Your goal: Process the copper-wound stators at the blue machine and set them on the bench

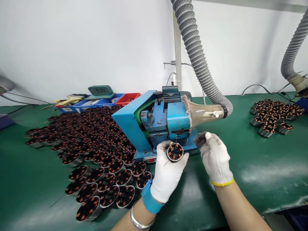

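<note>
My left hand (166, 176), in a white glove with greyed fingertips, is closed around a motor stator (175, 152), a short metal ring with copper windings inside. Its open end faces me, and thin wire ends stick out of it. The stator is just in front of the blue wire-stripping or grinding machine (178, 117), below a dark slot; whether they touch is hard to tell. To the right of it, my right hand (214, 157) is raised, gloved, its fingers curled together with dark, slightly blurred tips. Anything between those fingers is hidden.
Many similar stators (96, 150) cover the green table (252, 160) on the left; a smaller group (269, 118) lies at right. A grey hose (194, 41) joins the machine's clear funnel (204, 115). Behind are blue bins (91, 104), a red bin (127, 98) and a digital clock (100, 90).
</note>
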A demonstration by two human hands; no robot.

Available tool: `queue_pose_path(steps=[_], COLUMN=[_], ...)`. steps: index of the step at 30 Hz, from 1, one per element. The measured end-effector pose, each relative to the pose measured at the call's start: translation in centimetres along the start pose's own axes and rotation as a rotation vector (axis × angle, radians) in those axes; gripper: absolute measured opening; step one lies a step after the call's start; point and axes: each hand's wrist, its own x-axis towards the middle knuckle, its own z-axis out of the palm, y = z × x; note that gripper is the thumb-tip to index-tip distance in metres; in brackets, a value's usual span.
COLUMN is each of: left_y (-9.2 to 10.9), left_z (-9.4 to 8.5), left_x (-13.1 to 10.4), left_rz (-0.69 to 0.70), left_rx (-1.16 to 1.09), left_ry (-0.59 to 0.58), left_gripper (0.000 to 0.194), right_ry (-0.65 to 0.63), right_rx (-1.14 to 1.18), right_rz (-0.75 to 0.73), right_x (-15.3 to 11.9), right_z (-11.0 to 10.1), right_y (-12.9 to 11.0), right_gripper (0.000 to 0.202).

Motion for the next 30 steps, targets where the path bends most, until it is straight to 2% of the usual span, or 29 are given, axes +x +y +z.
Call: queue_pose_path(steps=[2, 4, 6, 10, 14, 17, 22, 26, 30], left_y=[0.2, 0.5, 0.8, 1.3, 1.5, 1.6, 1.8, 2.0, 2.1], left_z=[-0.2, -0.4, -0.6, -0.6, -0.4, -0.3, 0.0, 0.5, 0.4], left_x=[0.2, 0.5, 0.9, 1.8, 2.5, 2.6, 2.7, 2.7, 1.7], left_rz=[-0.043, -0.073, -0.104, -0.165, -0.131, -0.101, -0.081, -0.101, -0.075], left_rx=[-0.073, -0.130, -0.147, -0.144, -0.139, -0.139, -0.116, -0.132, -0.137], left_ry=[-0.070, -0.123, -0.128, -0.078, -0.024, -0.019, -0.034, -0.041, -0.025], left_gripper=[0.050, 0.051, 0.052, 0.055, 0.052, 0.051, 0.049, 0.047, 0.051], right_ry=[-0.188, -0.362, -0.435, -0.465, -0.459, -0.470, -0.468, -0.472, -0.463], right_rx=[-0.244, -0.418, -0.466, -0.394, -0.299, -0.234, -0.180, -0.179, -0.213], right_rz=[0.082, 0.098, 0.087, 0.133, 0.087, 0.105, 0.120, 0.089, 0.018], right_x=[-0.3, -1.0, -1.5, -1.5, -1.0, -0.8, -0.4, -0.2, -0.8], right_z=[0.1, 0.3, 0.7, 1.4, 2.0, 2.2, 1.9, 1.4, 0.8], right_y=[0.0, 0.0, 0.1, 0.5, 0.7, 0.7, 1.1, 1.5, 1.4], right_gripper=[0.026, 0.040, 0.058, 0.055, 0.049, 0.050, 0.051, 0.045, 0.049])
